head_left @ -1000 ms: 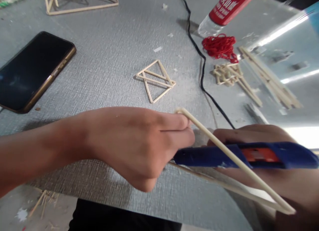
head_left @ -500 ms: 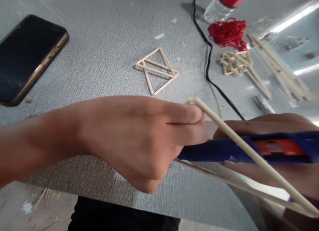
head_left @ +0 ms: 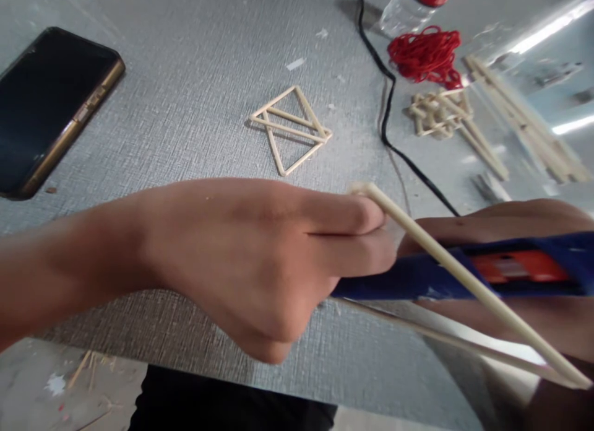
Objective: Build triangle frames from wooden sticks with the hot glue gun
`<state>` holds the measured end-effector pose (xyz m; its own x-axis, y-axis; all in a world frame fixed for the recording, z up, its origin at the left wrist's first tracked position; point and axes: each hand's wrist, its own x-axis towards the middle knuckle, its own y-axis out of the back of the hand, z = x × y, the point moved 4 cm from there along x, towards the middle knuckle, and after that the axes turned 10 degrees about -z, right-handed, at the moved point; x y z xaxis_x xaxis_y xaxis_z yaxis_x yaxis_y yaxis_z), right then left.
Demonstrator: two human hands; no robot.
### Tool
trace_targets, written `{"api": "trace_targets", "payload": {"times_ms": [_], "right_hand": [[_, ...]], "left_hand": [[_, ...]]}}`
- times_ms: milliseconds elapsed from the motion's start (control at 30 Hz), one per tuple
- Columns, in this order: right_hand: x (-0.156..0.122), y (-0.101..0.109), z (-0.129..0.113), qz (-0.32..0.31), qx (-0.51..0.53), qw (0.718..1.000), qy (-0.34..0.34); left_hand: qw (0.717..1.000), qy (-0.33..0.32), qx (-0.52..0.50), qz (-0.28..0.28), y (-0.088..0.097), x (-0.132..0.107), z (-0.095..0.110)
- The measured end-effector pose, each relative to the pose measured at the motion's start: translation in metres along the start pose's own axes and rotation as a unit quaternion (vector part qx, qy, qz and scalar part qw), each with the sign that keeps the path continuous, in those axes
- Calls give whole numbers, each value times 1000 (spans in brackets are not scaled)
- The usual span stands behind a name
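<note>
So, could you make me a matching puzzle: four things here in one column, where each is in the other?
1 black gold-edged smartphone
2 red tangle of thread
3 blue-and-orange glue gun
4 long pale wooden stick

A held in right hand
B pinched by left hand
C far left on grey table
D beside clear bottle

Pairs: 1-C, 2-D, 3-A, 4-B

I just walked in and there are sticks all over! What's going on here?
A person is working with thin wooden sticks at a grey table. The left hand pinches the top corner of a stick frame. The right hand holds a blue and orange glue gun pointed at that corner, with its tip hidden behind the left hand. A small finished frame, a phone, red thread and loose sticks lie on the table.
</note>
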<state>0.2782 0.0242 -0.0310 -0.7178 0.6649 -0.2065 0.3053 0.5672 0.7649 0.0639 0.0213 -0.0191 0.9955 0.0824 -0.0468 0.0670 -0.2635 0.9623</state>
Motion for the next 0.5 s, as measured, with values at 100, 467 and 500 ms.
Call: {"api": "trace_targets", "payload": {"times_ms": [100, 467, 500], "right_hand": [[-1, 0, 1, -4, -10, 1000, -10], [1, 3, -3, 2, -1, 1000, -17], [1, 3, -3, 2, -2, 1000, -17]], "left_hand": [[995, -89, 16, 29, 2, 0, 7], [989, -83, 87, 83, 5, -3, 9], [991, -82, 74, 81, 5, -3, 9]]}}
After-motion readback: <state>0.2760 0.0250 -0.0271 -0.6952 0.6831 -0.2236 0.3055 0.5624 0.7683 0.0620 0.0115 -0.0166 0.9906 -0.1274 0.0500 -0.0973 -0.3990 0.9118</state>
